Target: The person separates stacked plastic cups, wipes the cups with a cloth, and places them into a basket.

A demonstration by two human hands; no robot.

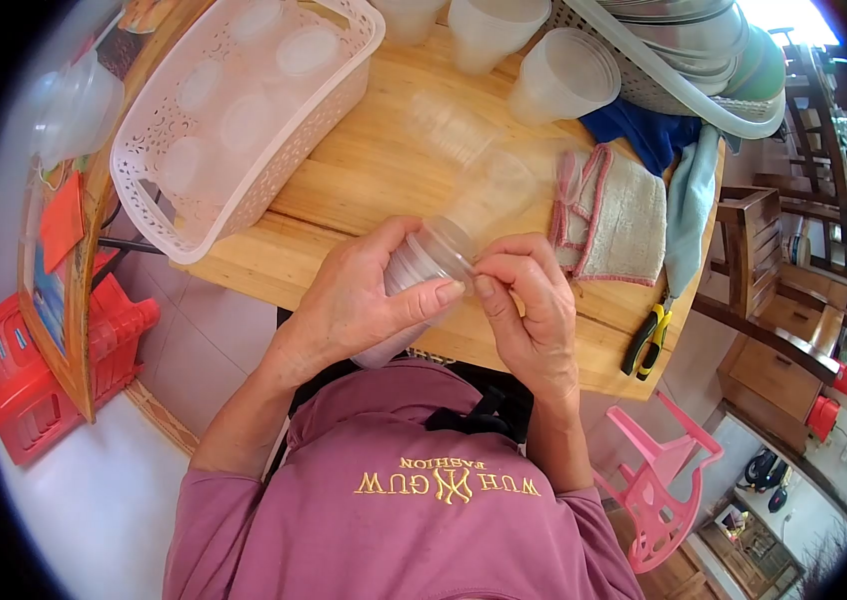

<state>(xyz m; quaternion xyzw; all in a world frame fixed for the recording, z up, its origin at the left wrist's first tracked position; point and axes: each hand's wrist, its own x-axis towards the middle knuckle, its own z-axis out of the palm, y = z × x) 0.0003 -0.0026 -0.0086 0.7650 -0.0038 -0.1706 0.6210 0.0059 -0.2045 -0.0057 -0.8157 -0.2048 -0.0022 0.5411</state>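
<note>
My left hand (354, 295) wraps around a nested stack of clear plastic cups (439, 245), tilted with its rims toward the table. The stack's lower end (389, 350) shows below the palm, close to my shirt. At the rim, my right hand (529, 310) has thumb and fingers pinched together; whether a single cup's edge is between them is hard to make out. Just beyond both hands, a blurry transparent plastic item (494, 185), perhaps a sleeve or more cups, lies on the wooden table (364, 170).
A pink basket (344, 110) with several lidded tubs stands at left. Clear tubs (564, 75) and a grey basket (684, 100) of bowls are at the back. Folded cloths (624, 215) and yellow-black pliers (649, 340) lie right. A pink plastic chair (659, 480) stands below the table edge.
</note>
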